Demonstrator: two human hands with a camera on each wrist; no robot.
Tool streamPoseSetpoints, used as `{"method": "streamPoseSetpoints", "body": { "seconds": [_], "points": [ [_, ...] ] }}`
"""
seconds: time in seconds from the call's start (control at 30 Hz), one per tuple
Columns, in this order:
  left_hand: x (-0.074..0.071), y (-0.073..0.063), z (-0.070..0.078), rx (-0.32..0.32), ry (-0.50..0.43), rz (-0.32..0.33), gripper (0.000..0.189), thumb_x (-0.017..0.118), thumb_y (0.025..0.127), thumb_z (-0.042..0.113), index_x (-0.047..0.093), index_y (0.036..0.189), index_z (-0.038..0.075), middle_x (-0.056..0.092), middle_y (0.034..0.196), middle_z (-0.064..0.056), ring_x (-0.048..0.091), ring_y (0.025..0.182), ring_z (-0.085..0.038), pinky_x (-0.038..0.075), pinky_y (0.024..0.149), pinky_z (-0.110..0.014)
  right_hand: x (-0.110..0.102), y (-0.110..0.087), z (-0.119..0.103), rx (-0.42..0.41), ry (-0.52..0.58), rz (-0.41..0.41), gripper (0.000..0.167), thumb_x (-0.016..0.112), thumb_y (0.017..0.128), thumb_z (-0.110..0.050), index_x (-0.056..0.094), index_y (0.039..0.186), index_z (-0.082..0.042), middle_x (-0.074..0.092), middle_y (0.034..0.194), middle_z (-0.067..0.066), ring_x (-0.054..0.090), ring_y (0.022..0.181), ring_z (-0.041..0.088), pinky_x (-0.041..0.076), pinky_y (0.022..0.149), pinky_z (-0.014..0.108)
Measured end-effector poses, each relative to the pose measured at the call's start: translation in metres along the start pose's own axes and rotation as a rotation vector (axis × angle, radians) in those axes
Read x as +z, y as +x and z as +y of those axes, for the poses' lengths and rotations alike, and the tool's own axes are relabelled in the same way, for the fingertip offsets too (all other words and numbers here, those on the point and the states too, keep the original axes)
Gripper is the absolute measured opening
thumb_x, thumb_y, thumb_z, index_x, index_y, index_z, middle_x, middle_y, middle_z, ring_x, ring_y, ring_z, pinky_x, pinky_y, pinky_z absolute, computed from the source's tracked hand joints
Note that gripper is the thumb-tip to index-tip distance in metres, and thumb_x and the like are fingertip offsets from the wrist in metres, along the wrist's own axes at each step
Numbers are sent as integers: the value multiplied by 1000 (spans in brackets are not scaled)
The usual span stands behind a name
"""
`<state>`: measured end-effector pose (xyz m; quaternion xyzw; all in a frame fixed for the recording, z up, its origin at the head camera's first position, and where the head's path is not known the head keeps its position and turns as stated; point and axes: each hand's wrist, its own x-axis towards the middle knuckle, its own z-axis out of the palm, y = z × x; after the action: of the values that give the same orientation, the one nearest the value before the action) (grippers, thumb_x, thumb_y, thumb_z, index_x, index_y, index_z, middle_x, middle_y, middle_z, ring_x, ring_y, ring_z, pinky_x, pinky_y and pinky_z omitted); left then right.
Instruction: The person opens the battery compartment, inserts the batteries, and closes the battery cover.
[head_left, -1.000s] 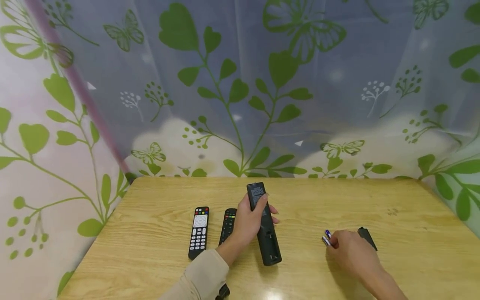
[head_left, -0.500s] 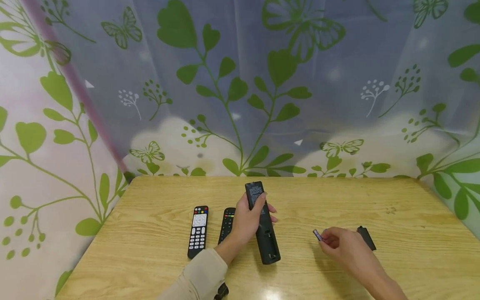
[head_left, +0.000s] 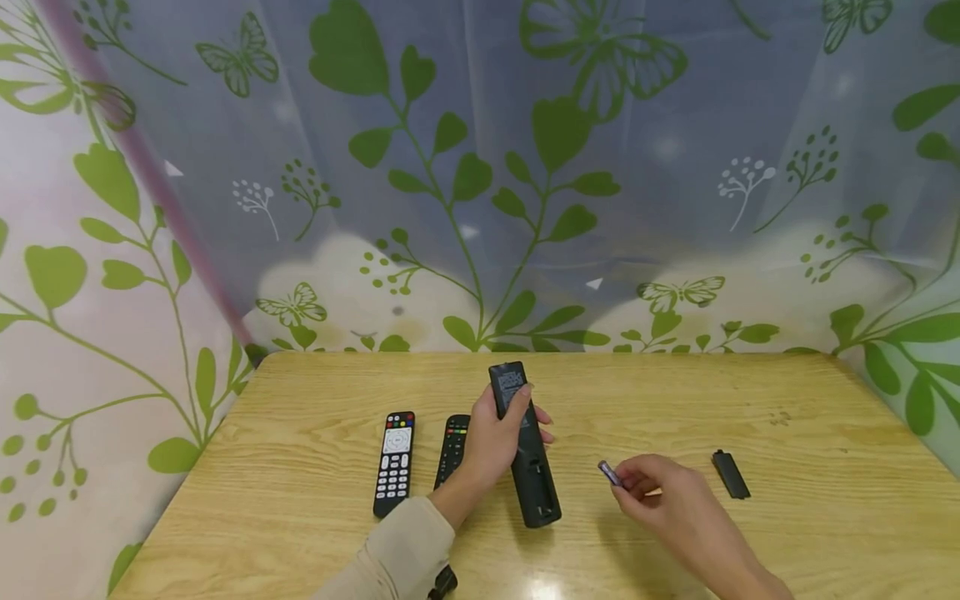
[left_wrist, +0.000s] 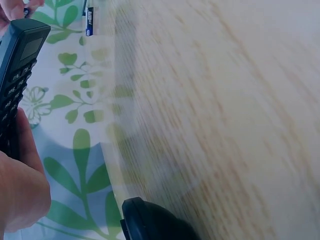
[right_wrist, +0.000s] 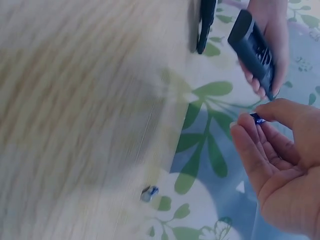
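In the head view, my left hand (head_left: 491, 446) grips a black remote control (head_left: 537, 487), its back turned up and its battery compartment uncovered. My right hand (head_left: 682, 504), to the right of it, pinches a small battery (head_left: 609, 472) between thumb and fingers, a short way from the remote. A second battery (right_wrist: 149, 193) lies on the table in the right wrist view; the left wrist view also shows that loose battery (left_wrist: 90, 21), while the right hand seems to hide it from the head view. The black battery cover (head_left: 731, 474) lies beyond the right hand.
A black remote with white keys (head_left: 394, 467) lies on the wooden table (head_left: 300, 392) at the left. Another black remote (head_left: 453, 446) lies partly under the left forearm. A patterned curtain (head_left: 480, 167) stands behind the table's back edge.
My right hand has picked up one battery and carried it left toward the remote. The remote and left hand have stayed nearly still.
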<state>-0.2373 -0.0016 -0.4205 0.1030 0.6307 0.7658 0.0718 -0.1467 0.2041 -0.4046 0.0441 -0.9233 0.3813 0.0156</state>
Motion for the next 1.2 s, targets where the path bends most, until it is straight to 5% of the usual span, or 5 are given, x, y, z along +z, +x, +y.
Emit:
{"method": "streamPoseSetpoints", "body": {
  "seconds": [0.37, 0.73, 1.0, 1.2],
  "points": [
    [4, -12, 23, 31, 26, -5, 28, 46, 103, 21, 46, 122, 1, 66, 89, -23, 67, 74, -41, 59, 63, -39, 12, -10, -12, -182, 71, -56, 8, 70, 87, -9, 67, 95, -10, 63, 90, -5, 62, 75, 3, 54, 65, 18],
    [3, -11, 19, 47, 22, -8, 27, 46, 103, 21, 46, 121, 1, 65, 89, -23, 67, 74, -42, 59, 65, -39, 28, -9, -21, -171, 58, -110, 9, 69, 88, -12, 69, 97, -10, 63, 88, -6, 59, 71, 1, 53, 62, 18],
    [-3, 0, -5, 61, -4, -8, 33, 49, 101, 29, 46, 122, 4, 66, 89, -20, 68, 72, -37, 59, 64, -40, 38, -10, -25, -213, 83, -108, 19, 69, 87, -10, 66, 106, -6, 63, 83, -8, 59, 69, 1, 53, 60, 20],
    [-3, -2, -7, 58, 4, 5, 36, 50, 100, 34, 46, 123, 6, 67, 87, -17, 69, 69, -32, 59, 64, -42, 43, -9, -25, -170, 120, -122, 17, 69, 88, -11, 63, 104, -8, 62, 80, -9, 60, 69, 2, 53, 60, 21]
  ]
}}
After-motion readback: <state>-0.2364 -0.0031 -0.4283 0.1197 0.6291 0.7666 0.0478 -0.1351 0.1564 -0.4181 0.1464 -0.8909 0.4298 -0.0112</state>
